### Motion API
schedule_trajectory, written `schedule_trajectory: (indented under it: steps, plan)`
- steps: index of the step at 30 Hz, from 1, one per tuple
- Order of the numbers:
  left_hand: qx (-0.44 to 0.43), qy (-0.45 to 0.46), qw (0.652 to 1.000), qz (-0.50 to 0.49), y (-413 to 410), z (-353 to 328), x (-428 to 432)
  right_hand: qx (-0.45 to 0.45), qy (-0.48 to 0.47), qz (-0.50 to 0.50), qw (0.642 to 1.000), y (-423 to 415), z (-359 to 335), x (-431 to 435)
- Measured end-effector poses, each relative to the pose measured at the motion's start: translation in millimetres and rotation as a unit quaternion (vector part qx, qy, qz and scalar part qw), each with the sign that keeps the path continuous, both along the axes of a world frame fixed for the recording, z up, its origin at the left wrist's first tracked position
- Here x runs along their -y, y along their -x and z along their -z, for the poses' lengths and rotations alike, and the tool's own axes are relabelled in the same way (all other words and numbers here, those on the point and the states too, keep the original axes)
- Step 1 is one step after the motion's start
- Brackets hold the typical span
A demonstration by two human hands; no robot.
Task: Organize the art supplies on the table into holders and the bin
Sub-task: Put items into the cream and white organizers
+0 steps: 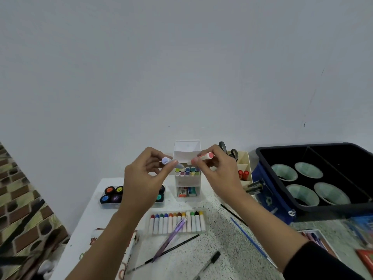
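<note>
The left hand [141, 184] pinches a lilac marker [166, 160] and the right hand [217, 174] pinches a pink marker [204, 157], both just above the white marker box [187, 181] on the bench [222, 239]. The box looks nearly full, so a tilted marker may catch on neighbouring caps and slip.

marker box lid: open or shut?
Open. The lid of the marker box stands up behind the exposed marker caps. Left hand holds a lilac marker, right hand a pink marker.

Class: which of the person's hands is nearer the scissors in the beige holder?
Right. The right hand, pinching a pink marker, is just beside the scissors; the left hand, holding a lilac marker, lies farther left.
</note>
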State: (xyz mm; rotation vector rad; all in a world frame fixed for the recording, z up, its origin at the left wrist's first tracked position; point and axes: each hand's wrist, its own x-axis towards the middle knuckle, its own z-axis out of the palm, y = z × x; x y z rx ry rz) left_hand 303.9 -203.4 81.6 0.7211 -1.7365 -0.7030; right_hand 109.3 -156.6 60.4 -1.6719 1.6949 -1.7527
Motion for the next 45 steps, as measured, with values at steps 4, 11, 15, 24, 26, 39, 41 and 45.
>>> schedule_trajectory:
  steps: [4,11,15,24,26,39,41,45]
  plan:
    - [-0.014,0.000,1.000,0.009,5,5,2,0.014,0.008,0.027,1.000,-4,2,4]
    - [0.051,0.079,0.996,0.001,10,14,5,-0.071,0.033,0.044,0.996,1,11,11]
    - [0.092,0.084,0.992,0.020,14,21,11,-0.128,0.054,0.051,0.989,3,16,15]
    - [0.153,0.122,0.980,0.031,22,21,29,-0.206,0.065,0.057,0.975,5,20,22]
    - [0.146,0.142,0.979,0.022,20,19,27,-0.204,0.076,0.062,0.974,8,22,23]
    - [0.097,0.159,0.982,-0.002,1,23,21,-0.144,0.025,0.054,0.988,16,22,15]
    - [0.100,0.155,0.983,0.000,0,27,24,-0.153,0.020,0.038,0.987,14,23,13]
    - [0.120,0.171,0.978,0.006,6,33,30,-0.172,0.020,0.016,0.985,11,22,12]
